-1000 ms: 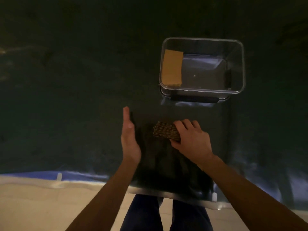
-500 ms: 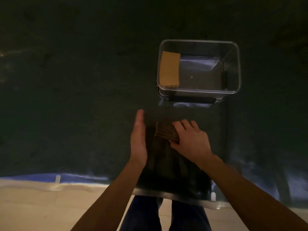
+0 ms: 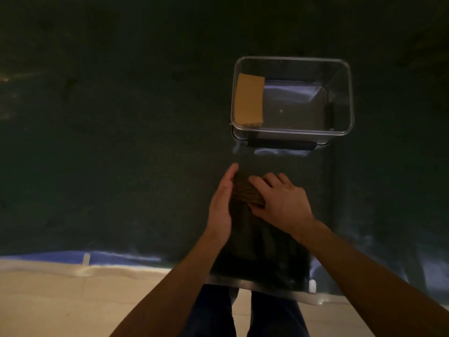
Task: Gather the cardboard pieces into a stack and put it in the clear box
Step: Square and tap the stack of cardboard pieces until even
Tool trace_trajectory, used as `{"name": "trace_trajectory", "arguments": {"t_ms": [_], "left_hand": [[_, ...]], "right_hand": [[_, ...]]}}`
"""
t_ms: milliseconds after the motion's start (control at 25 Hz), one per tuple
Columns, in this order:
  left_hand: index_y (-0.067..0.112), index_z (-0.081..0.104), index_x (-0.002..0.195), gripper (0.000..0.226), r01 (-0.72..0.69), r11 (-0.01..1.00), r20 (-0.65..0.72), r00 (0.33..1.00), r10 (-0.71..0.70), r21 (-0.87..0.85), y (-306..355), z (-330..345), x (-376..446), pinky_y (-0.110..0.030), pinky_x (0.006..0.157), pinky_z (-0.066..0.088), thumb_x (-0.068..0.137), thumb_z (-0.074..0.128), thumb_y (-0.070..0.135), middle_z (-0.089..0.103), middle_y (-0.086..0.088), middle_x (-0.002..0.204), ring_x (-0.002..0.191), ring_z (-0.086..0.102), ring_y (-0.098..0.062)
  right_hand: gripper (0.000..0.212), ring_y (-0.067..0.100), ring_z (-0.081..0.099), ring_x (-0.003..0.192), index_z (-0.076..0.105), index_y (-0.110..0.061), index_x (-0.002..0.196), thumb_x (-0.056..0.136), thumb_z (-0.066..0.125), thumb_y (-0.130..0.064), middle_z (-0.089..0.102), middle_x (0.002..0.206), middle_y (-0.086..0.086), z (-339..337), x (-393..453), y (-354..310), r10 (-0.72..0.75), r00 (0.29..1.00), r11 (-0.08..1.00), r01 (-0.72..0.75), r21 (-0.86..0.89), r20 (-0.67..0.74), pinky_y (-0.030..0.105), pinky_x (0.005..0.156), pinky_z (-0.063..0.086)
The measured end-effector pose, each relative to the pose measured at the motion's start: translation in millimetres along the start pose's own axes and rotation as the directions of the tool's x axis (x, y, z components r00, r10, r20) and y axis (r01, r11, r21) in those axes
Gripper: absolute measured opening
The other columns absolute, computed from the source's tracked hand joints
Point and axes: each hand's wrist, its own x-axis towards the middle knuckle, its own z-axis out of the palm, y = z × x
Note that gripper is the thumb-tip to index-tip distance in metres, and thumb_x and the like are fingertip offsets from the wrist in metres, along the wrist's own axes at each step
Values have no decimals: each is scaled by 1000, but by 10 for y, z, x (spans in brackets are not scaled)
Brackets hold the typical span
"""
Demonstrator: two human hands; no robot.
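Note:
A stack of brown corrugated cardboard pieces [image 3: 245,192] lies on the dark table just in front of me. My right hand [image 3: 279,200] covers its right side, fingers curled over the top. My left hand [image 3: 222,203] stands flat on edge, palm pressed against the stack's left side. The clear box [image 3: 291,131] sits farther back and to the right. Inside it, a tan cardboard stack [image 3: 249,99] leans against the left wall.
The dark table [image 3: 121,142] stretches away to the left and behind the box. Its near edge [image 3: 121,257] shows a bluish sheen, with pale floor tiles [image 3: 73,300] below. My legs [image 3: 243,312] show under the edge.
My left hand has slid right from open space until its palm meets the stack's left side. My right hand has stayed on the stack.

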Motion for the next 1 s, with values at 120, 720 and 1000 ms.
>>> {"name": "trace_trajectory", "arguments": {"t_ms": [120,720,1000], "left_hand": [[33,44,142,40,-5,999,-94,996,0,-53,-5,-7,32,-28,116,34,102,37,33,48,18,146,136,43,2],[33,41,120,57,-271,579,265,959,97,769,98,-111,103,-16,77,42,74,71,17,52,8,117,101,53,-6],[35,44,119,56,-268,594,257,961,105,759,57,-141,106,-11,75,40,74,71,16,54,10,114,97,54,-1]], "right_hand": [[64,29,60,98,36,-35,129,76,68,-52,63,111,5,-7,-5,-3,0,1000,1000,0,1,26,42,57,57],[78,15,51,114,33,-40,135,70,71,-56,53,129,-8,-67,-81,44,129,992,955,-121,272,-12,38,80,54],[63,7,38,139,29,-35,149,91,47,-20,40,153,-4,-65,-685,11,830,546,-120,-33,992,119,31,116,31]]}}
